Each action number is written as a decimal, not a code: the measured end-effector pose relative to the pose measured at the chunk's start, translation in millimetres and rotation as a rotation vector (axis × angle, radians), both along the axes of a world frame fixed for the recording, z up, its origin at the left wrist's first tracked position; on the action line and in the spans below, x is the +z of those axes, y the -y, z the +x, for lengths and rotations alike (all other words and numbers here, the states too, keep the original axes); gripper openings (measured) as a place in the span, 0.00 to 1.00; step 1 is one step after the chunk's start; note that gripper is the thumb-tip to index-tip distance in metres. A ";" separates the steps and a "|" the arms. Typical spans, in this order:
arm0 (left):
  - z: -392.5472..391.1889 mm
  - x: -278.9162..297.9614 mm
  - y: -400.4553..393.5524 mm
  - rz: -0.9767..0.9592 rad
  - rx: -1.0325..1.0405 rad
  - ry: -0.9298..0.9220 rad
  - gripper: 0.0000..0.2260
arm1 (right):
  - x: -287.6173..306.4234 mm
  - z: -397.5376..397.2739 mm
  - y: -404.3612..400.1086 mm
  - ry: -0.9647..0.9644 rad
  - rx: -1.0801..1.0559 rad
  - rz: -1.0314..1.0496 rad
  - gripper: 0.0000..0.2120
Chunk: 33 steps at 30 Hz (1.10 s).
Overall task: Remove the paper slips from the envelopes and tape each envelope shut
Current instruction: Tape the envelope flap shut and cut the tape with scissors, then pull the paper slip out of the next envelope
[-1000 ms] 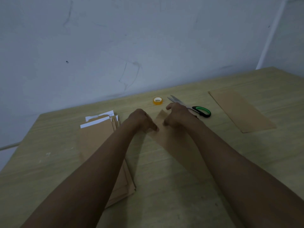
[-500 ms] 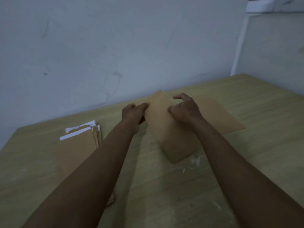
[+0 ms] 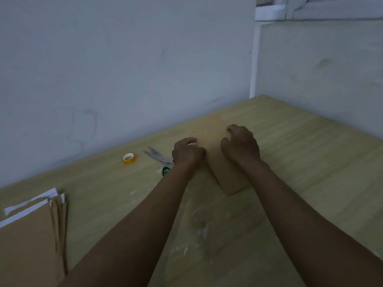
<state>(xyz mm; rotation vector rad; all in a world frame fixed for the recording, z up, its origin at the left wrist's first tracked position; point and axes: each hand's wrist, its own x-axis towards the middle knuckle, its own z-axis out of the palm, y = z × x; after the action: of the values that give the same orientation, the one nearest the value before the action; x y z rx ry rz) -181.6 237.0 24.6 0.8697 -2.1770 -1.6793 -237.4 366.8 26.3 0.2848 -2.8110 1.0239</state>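
Note:
A brown envelope lies flat on the wooden table, its near end pointing toward me. My left hand holds its left edge near the far end with curled fingers. My right hand sits on its right side, fingers curled over the paper. The envelope's far end is blurred and partly hidden by both hands. A stack of brown envelopes with white paper slips sticking out lies at the lower left.
A small yellow tape roll and scissors with a green handle lie just left of my left hand. Walls close off the table at the back and right, meeting in a corner.
Both hands lifted the envelope from the table's middle, carried it to the right and lowered it flat. The view turned right, so the stack now sits at the far left.

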 end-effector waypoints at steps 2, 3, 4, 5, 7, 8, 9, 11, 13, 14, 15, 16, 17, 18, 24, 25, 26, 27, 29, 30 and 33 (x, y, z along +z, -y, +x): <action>-11.1 -4.8 -7.1 -0.192 -0.066 0.017 0.15 | -3.8 -9.5 -2.1 0.004 0.016 0.032 0.24; -16.7 -8.0 -10.2 -0.269 -0.089 0.020 0.15 | -5.9 -14.0 -3.1 0.010 0.019 0.048 0.25; -21.2 -11.7 -10.9 -0.335 -0.099 0.020 0.16 | -7.6 -16.6 -3.2 0.019 0.023 0.066 0.25; -24.3 -14.5 -11.4 -0.390 -0.110 0.026 0.16 | -8.8 -18.9 -3.2 0.029 0.023 0.090 0.25; -31.0 -20.5 -13.0 -0.488 -0.146 0.047 0.17 | -12.0 -24.0 -3.8 0.052 0.017 0.138 0.23; -33.8 -23.7 -13.5 -0.536 -0.164 0.058 0.17 | -14.7 -26.0 -4.2 0.066 0.015 0.155 0.23; -36.0 -25.6 -14.3 -0.577 -0.181 0.077 0.17 | -16.7 -27.4 -4.6 0.078 0.015 0.166 0.23; -38.3 -27.9 -16.5 -0.674 -0.208 0.098 0.17 | -22.5 -28.6 -5.2 0.096 0.029 0.177 0.25; -38.9 -29.8 -17.5 -0.744 -0.216 0.096 0.18 | -26.6 -28.2 -4.6 0.096 0.047 0.158 0.27; -38.4 -30.5 -16.1 -0.762 -0.217 0.081 0.19 | -27.8 -27.1 -3.0 0.081 0.051 0.134 0.27; -36.8 -30.6 -13.1 -0.775 -0.219 0.058 0.20 | -28.4 -25.7 -0.8 0.057 0.053 0.109 0.27; -33.5 -29.6 -8.2 -0.799 -0.223 0.026 0.19 | -28.8 -23.2 3.3 0.023 0.057 0.087 0.26; -30.3 -27.7 -2.7 -0.828 -0.229 0.003 0.19 | -28.5 -20.8 7.6 -0.019 0.064 0.065 0.25; -24.4 -25.4 6.5 -0.852 -0.226 -0.013 0.19 | -27.7 -15.6 15.4 -0.060 0.080 0.046 0.25; 31.7 0.3 78.5 -0.914 -0.096 0.002 0.16 | -18.5 27.8 79.6 -0.189 0.231 -0.077 0.20; 43.4 3.9 90.9 -0.918 -0.072 0.007 0.15 | -16.9 36.2 91.1 -0.200 0.255 -0.087 0.20; 60.1 8.0 107.8 -0.923 -0.036 0.017 0.14 | -14.8 48.4 108.2 -0.211 0.286 -0.092 0.19; 73.0 10.9 119.2 -0.924 -0.006 0.033 0.14 | -14.2 57.4 120.1 -0.214 0.311 -0.094 0.19; 105.6 16.6 147.6 -0.929 0.067 0.067 0.14 | -12.0 81.7 151.3 -0.210 0.380 -0.099 0.18; 119.4 18.2 159.3 -0.928 0.095 0.084 0.14 | -11.3 92.6 164.0 -0.211 0.408 -0.103 0.18; 169.4 20.6 196.3 -0.925 0.168 0.135 0.13 | -8.6 130.3 206.9 -0.207 0.496 -0.123 0.18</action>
<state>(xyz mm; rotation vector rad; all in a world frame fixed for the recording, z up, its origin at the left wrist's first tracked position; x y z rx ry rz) -12.2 40.8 45.2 0.8368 -2.4758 -0.4106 -107.1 159.9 17.7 1.0447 -2.5284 1.1668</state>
